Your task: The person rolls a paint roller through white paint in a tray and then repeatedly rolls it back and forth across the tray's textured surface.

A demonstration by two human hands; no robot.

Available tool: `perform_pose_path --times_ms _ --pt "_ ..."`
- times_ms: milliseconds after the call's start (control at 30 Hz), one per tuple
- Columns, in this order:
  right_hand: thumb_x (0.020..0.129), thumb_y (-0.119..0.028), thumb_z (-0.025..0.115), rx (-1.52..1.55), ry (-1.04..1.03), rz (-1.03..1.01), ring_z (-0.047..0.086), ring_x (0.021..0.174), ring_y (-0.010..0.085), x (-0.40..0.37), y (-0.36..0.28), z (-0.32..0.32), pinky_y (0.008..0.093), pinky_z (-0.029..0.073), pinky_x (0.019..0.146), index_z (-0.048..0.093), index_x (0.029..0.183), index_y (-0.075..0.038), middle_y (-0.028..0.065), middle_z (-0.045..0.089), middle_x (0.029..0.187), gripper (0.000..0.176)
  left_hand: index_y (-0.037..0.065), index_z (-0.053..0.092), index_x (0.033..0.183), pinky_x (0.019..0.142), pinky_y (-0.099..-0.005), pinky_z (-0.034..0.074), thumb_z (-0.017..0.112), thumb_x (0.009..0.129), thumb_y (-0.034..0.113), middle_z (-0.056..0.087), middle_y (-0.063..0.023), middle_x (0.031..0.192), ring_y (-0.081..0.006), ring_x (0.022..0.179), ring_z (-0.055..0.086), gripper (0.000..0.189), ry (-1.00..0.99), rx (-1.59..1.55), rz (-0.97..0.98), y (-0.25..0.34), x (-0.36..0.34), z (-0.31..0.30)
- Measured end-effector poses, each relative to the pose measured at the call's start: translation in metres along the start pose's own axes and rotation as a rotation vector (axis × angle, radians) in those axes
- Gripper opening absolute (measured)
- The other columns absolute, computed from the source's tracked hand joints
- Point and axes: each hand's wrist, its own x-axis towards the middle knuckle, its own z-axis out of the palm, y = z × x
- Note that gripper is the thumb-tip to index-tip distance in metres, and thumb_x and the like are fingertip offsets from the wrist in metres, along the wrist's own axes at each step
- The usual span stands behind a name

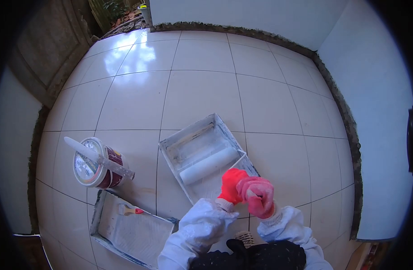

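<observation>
Find the paint roller (209, 165) lying across the paint tray (190, 135), just beyond the gloved hands; treat as light, with a soft, paint-wet, probably slippery sleeve, and grasp by the frame handle, hidden here, never by the nap. Note the left hand (231, 185) and right hand (259, 196), in red gloves, pressed together with fingers curled shut above the tray's near end; cannot tell of anything pinched between. Expect slick footing on glossy white floor tiles (193, 90) between white walls (373, 112), with a paint can (85, 171), stir stick (98, 158) and second tray (139, 234) to the left.
</observation>
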Motion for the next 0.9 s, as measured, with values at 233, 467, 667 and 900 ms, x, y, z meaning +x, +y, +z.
perform_pose_path --times_ms 233,467,667,900 --pt "0.070 -0.001 0.045 0.013 -0.013 0.192 0.051 0.047 0.0216 -0.004 -0.036 -0.006 0.0293 0.040 0.047 0.047 0.053 -0.003 0.0076 0.049 0.052 0.016 0.008 0.049 0.060 0.051 -0.0363 0.037 0.064 0.060 0.030 0.048 -0.0110 0.058 -0.0317 0.057 0.049 0.027 0.022 -0.031 -0.044 0.042 -0.016 0.011" --pt "0.070 -0.004 0.048 -0.022 -0.018 0.270 0.051 0.047 0.0217 0.002 -0.038 -0.009 0.0293 0.040 0.046 0.048 0.055 -0.003 0.0074 0.049 0.052 0.015 0.007 0.055 0.065 0.056 -0.0346 0.042 0.066 0.063 0.031 0.055 -0.0113 0.065 -0.0306 0.062 0.054 0.027 0.062 -0.220 -0.234 0.049 -0.025 0.023" --pt "0.075 -0.010 0.043 -0.009 -0.028 0.085 0.052 0.051 0.0201 0.008 -0.005 0.001 0.0280 0.042 0.048 0.040 0.048 -0.005 0.0058 0.047 0.049 0.028 0.012 0.045 0.058 0.052 -0.0373 0.038 0.064 0.057 0.025 0.048 -0.0087 0.057 -0.0300 0.058 0.050 0.024 0.126 -0.026 -0.033 0.005 -0.002 0.008" --pt "0.066 -0.005 0.048 -0.023 -0.102 0.185 0.051 0.048 0.0203 0.008 -0.023 -0.005 0.0278 0.039 0.045 0.043 0.052 -0.004 0.0062 0.048 0.052 0.015 0.011 0.043 0.059 0.052 -0.0368 0.038 0.064 0.056 0.025 0.046 -0.0082 0.057 -0.0295 0.058 0.050 0.025 0.166 -0.086 -0.078 0.038 -0.009 0.012"
